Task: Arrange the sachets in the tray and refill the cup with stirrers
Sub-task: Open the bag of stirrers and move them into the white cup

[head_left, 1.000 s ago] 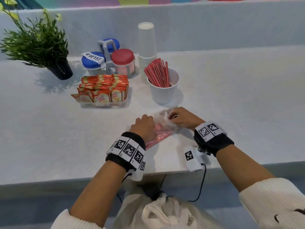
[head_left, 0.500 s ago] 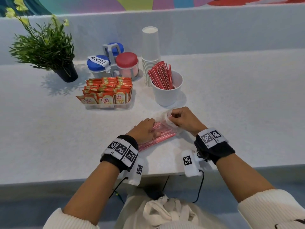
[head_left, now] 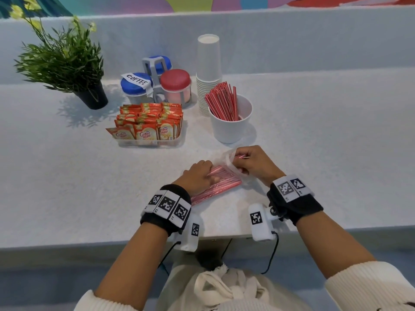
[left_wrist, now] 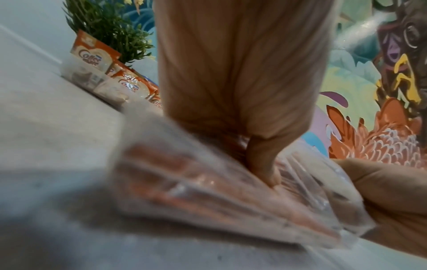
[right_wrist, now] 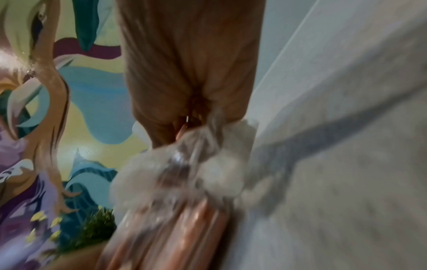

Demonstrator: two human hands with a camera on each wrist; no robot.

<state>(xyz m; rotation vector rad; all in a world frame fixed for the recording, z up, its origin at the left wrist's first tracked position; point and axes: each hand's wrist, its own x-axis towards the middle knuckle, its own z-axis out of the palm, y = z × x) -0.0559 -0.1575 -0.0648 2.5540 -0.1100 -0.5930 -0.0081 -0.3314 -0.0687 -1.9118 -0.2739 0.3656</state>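
Observation:
A clear plastic bag of red stirrers (head_left: pixel 221 185) lies on the white counter near its front edge. My left hand (head_left: pixel 207 175) holds the bag down, fingers curled over it; the left wrist view shows a finger pressed into the bag (left_wrist: pixel 208 191). At the bag's open end my right hand (head_left: pixel 238 160) pinches a few stirrers (head_left: pixel 242 156) that stick out of the crumpled mouth (right_wrist: pixel 184 164). Just beyond stands the white cup (head_left: pixel 231 131), part filled with leaning stirrers (head_left: pixel 224 102). Left of it, orange sachets (head_left: pixel 148 122) stand in rows in the clear tray (head_left: pixel 148 143).
Behind the tray stand a blue-lidded jar labelled COFFEE (head_left: pixel 137 86) and a red-lidded jar (head_left: pixel 176 84) in a grey carrier. A stack of paper cups (head_left: pixel 208 70) rises behind the cup, a potted plant (head_left: pixel 92 97) sits far left. A cloth bag (head_left: pixel 224 286) hangs below the counter edge.
My right hand has drawn back from the bag's mouth toward the cup, and a few stirrers now show between its fingers. The left hand stays on the bag.

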